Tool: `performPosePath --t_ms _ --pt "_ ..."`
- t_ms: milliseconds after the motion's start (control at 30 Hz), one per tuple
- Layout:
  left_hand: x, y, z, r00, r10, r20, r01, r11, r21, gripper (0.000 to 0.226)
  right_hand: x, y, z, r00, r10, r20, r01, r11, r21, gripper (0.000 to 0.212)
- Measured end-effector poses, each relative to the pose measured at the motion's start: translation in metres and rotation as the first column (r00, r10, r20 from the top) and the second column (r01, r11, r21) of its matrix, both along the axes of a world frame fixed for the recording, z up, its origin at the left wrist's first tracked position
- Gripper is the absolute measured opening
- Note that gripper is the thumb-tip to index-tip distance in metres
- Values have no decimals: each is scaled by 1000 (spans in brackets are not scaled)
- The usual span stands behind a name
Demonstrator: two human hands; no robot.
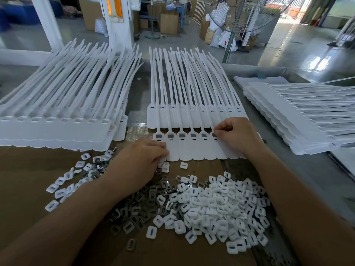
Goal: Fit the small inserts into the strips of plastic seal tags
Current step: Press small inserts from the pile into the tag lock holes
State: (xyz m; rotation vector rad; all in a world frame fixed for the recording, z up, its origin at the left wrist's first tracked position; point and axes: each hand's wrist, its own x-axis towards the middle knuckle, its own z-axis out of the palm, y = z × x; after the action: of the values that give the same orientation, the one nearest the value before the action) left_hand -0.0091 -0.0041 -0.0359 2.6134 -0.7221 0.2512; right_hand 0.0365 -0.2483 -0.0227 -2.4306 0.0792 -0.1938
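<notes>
Left hand (pixel 141 162): near centre, palm down, knuckles up, fingers curled under; anything beneath palm hidden. Right hand (pixel 239 136): farther, right of left hand, back up, fingers curled, thumb and forefinger tips together on grey insert (pixel 214 134). Both forearms bare, entering from near corners, angled inward.

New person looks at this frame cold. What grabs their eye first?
A heap of small white inserts spills over the cardboard at lower centre, darker metal clips mixed in at its left. Beyond it, the right hand pinches at the sixth socket of the strip of seal tags while the left hand rests on its left end. A big stack of strips fills the left.
</notes>
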Motion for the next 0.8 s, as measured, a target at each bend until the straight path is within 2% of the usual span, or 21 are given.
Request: performPosePath --t_ms 200,367,467,633,800 --pt "-1 1 0 1000 -1 -4 1 1000 12 24 -4 -6 0 1000 3 -29 -2 1000 20 13" --pt "-2 1 0 1000 -2 -1 2 1000 16 27 -5 -7 0 1000 13 -20 -11 997 80 26" --pt "-1 0 1 1000 1 -1 -1 1000 17 27 -7 -8 1 998 54 -36 -50 994 98 25" --pt "-2 1 0 1000 0 -8 0 1000 15 29 -10 -10 4 991 135 -23 -135 990 33 27" --pt "-2 1 0 1000 1 -2 -1 1000 9 29 -13 -11 10 992 125 -3 -124 987 106 26"
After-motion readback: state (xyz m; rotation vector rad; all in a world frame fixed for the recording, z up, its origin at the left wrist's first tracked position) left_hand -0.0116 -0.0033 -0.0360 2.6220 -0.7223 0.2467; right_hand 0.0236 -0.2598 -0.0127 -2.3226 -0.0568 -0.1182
